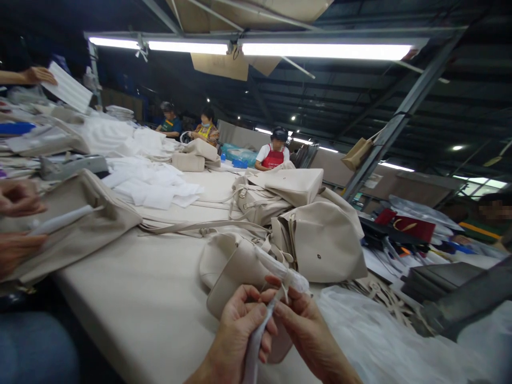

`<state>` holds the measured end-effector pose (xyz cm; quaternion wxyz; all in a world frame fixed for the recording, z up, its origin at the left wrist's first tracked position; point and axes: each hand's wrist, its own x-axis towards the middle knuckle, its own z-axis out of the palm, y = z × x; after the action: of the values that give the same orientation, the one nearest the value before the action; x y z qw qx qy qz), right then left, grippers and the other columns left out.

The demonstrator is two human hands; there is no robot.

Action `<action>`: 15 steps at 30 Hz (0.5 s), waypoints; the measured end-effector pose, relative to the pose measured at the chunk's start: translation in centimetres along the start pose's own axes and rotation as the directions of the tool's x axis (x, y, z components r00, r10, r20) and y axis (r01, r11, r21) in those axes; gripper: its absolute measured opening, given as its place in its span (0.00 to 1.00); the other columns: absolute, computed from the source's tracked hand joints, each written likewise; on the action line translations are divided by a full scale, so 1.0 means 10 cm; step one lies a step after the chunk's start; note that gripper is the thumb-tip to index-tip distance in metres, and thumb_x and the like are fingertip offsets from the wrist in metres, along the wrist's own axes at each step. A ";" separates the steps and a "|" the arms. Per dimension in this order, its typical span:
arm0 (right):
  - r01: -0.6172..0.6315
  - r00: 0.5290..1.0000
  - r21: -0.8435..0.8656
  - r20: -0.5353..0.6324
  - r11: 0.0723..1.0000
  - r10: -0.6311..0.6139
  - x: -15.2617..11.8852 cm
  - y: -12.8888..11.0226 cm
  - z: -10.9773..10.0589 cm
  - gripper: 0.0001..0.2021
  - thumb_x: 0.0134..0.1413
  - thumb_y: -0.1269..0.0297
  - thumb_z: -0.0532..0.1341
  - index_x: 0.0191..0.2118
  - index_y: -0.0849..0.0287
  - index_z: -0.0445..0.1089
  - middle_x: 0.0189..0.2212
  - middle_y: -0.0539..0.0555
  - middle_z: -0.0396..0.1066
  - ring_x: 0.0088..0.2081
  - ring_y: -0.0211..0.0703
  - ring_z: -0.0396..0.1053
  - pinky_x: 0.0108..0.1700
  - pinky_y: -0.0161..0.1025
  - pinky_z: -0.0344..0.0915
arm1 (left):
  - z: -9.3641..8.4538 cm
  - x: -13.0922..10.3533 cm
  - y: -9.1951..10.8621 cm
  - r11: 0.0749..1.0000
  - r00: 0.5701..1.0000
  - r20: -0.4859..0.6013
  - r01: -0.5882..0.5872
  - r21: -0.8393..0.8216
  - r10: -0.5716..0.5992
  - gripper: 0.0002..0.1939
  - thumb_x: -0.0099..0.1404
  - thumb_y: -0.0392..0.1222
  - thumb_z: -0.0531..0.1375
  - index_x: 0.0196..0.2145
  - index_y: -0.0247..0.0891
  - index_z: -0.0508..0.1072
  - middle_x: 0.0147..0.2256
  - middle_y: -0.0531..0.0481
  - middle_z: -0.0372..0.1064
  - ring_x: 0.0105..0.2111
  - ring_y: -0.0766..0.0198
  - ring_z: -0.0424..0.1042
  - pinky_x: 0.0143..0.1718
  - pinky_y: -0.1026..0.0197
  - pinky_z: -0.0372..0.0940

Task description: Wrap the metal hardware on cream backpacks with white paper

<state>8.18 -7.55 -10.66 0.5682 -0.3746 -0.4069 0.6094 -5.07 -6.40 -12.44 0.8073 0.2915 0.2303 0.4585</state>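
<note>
My left hand is closed with thumb and fingers around a pale strip, which looks like a bag strap in white wrapping and runs down out of view. Close beside it, my right hand pinches the upper end of the same strip. Just above the fingertips, a thin beige tie crosses a bundle of white wrapping on a beige handbag. The handbag lies tilted on the table in front of my hands, which hide its lower right part.
More beige handbags are piled behind. White sheets and a tape dispenser lie to the left. At the left edge, another person's hands work on a bag. Clear plastic and a metal post are on the right.
</note>
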 end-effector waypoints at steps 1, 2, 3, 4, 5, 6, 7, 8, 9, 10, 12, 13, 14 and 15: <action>-0.011 1.000 -0.007 0.003 1.000 0.011 0.00 0.01 -0.03 0.23 0.43 0.62 0.74 0.48 0.55 0.73 0.36 0.53 0.79 0.33 0.40 0.75 0.42 0.37 0.68 | -0.01 0.01 -0.01 1.000 1.000 0.012 0.007 -0.015 -0.007 0.27 0.50 0.53 0.71 0.36 0.40 0.59 0.19 0.57 0.70 0.11 0.75 0.57 0.10 0.74 0.52; -0.022 1.000 -0.011 0.001 1.000 0.022 0.00 0.03 -0.06 0.24 0.43 0.61 0.74 0.49 0.55 0.73 0.37 0.54 0.80 0.36 0.41 0.76 0.44 0.38 0.67 | -0.03 0.02 -0.02 0.999 0.999 0.030 0.015 -0.031 -0.014 0.28 0.49 0.54 0.71 0.37 0.40 0.60 0.19 0.57 0.70 0.11 0.75 0.57 0.10 0.74 0.52; -0.029 1.000 -0.009 -0.005 1.000 0.029 0.00 0.05 -0.08 0.24 0.44 0.61 0.74 0.49 0.54 0.73 0.37 0.54 0.80 0.38 0.42 0.76 0.46 0.39 0.67 | -0.05 0.03 -0.03 0.999 0.998 0.053 0.026 -0.046 -0.023 0.29 0.48 0.54 0.72 0.37 0.39 0.61 0.18 0.57 0.69 0.11 0.75 0.56 0.10 0.74 0.51; -0.030 0.999 -0.005 -0.015 1.000 0.030 0.00 0.06 -0.09 0.24 0.44 0.61 0.74 0.49 0.54 0.73 0.36 0.54 0.81 0.38 0.42 0.76 0.47 0.39 0.67 | -0.06 0.05 -0.05 0.998 0.996 0.078 0.038 -0.058 -0.034 0.29 0.47 0.55 0.72 0.37 0.39 0.62 0.18 0.57 0.69 0.10 0.75 0.56 0.09 0.73 0.51; -0.028 0.999 0.001 -0.026 1.000 0.028 0.00 0.08 -0.10 0.24 0.44 0.61 0.74 0.49 0.54 0.73 0.35 0.53 0.81 0.37 0.41 0.76 0.46 0.39 0.67 | -0.08 0.06 -0.07 0.996 0.993 0.102 0.057 -0.069 -0.050 0.29 0.47 0.55 0.72 0.37 0.39 0.62 0.18 0.57 0.69 0.10 0.75 0.55 0.09 0.73 0.50; -0.020 0.999 0.008 -0.039 1.000 0.020 0.00 0.09 -0.10 0.23 0.43 0.61 0.74 0.48 0.54 0.74 0.33 0.52 0.81 0.35 0.40 0.76 0.45 0.38 0.67 | -0.10 0.08 -0.09 0.994 0.990 0.122 0.080 -0.079 -0.070 0.29 0.46 0.55 0.72 0.36 0.40 0.61 0.18 0.57 0.69 0.10 0.75 0.55 0.08 0.73 0.50; -0.006 0.999 0.015 -0.048 1.000 0.007 0.01 0.11 -0.10 0.23 0.42 0.62 0.74 0.47 0.54 0.74 0.31 0.51 0.80 0.33 0.38 0.75 0.44 0.36 0.68 | -0.11 0.09 -0.10 0.991 0.987 0.132 0.102 -0.087 -0.090 0.30 0.45 0.55 0.73 0.35 0.40 0.61 0.18 0.57 0.69 0.09 0.75 0.54 0.08 0.73 0.49; 0.008 0.999 0.020 -0.054 1.000 -0.007 0.02 0.12 -0.08 0.22 0.41 0.62 0.75 0.46 0.55 0.75 0.30 0.50 0.80 0.31 0.37 0.75 0.42 0.35 0.68 | -0.11 0.10 -0.11 0.988 0.985 0.134 0.122 -0.093 -0.109 0.30 0.44 0.55 0.73 0.34 0.41 0.60 0.18 0.58 0.68 0.09 0.75 0.54 0.08 0.73 0.49; 0.027 0.998 0.024 -0.060 0.999 -0.026 0.03 0.13 -0.06 0.22 0.41 0.62 0.75 0.45 0.55 0.75 0.28 0.49 0.79 0.30 0.36 0.74 0.40 0.34 0.68 | -0.11 0.11 -0.12 0.986 0.984 0.128 0.136 -0.093 -0.123 0.31 0.44 0.55 0.73 0.34 0.41 0.59 0.18 0.58 0.68 0.10 0.75 0.54 0.08 0.73 0.48; 0.046 0.997 0.023 -0.067 0.999 -0.045 0.04 0.14 -0.04 0.22 0.41 0.62 0.75 0.45 0.55 0.75 0.27 0.48 0.78 0.29 0.36 0.74 0.39 0.33 0.69 | -0.11 0.11 -0.12 0.987 0.985 0.116 0.137 -0.086 -0.127 0.31 0.43 0.56 0.73 0.33 0.41 0.59 0.17 0.58 0.68 0.10 0.75 0.54 0.08 0.73 0.48; 0.063 0.996 -0.019 -0.064 0.998 -0.064 0.04 0.15 0.02 0.22 0.43 0.60 0.74 0.47 0.54 0.74 0.28 0.48 0.78 0.26 0.35 0.73 0.34 0.32 0.69 | -0.10 0.11 -0.11 0.993 0.991 0.087 0.109 -0.038 -0.106 0.31 0.44 0.56 0.73 0.34 0.41 0.59 0.18 0.57 0.68 0.10 0.74 0.56 0.09 0.73 0.49; 0.050 0.997 -0.065 -0.051 0.997 -0.054 0.03 0.15 0.04 0.23 0.45 0.58 0.72 0.49 0.53 0.73 0.30 0.48 0.78 0.23 0.34 0.71 0.29 0.32 0.69 | -0.10 0.10 -0.11 0.996 0.993 0.080 0.092 -0.001 -0.092 0.30 0.45 0.57 0.72 0.34 0.41 0.59 0.18 0.57 0.69 0.11 0.73 0.58 0.10 0.72 0.51; 0.036 0.998 -0.131 -0.038 0.991 -0.042 0.01 0.14 0.04 0.24 0.47 0.55 0.70 0.51 0.51 0.71 0.30 0.49 0.77 0.19 0.33 0.68 0.24 0.32 0.68 | -0.10 0.09 -0.10 0.996 0.993 0.083 0.077 0.043 -0.081 0.30 0.46 0.59 0.70 0.35 0.41 0.59 0.19 0.56 0.69 0.12 0.71 0.61 0.12 0.70 0.54; 0.028 0.999 -0.229 -0.015 0.973 -0.032 -0.02 0.13 0.03 0.24 0.50 0.52 0.68 0.53 0.51 0.70 0.30 0.49 0.77 0.17 0.34 0.66 0.21 0.33 0.67 | -0.12 0.07 -0.09 0.994 0.994 0.091 0.058 0.097 -0.067 0.29 0.49 0.61 0.68 0.36 0.41 0.60 0.20 0.55 0.70 0.14 0.68 0.64 0.14 0.69 0.57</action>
<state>7.44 -7.81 -11.72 0.5341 -0.4371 -0.4746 0.5463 -5.00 -5.84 -13.97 0.8165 0.3432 0.2224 0.4076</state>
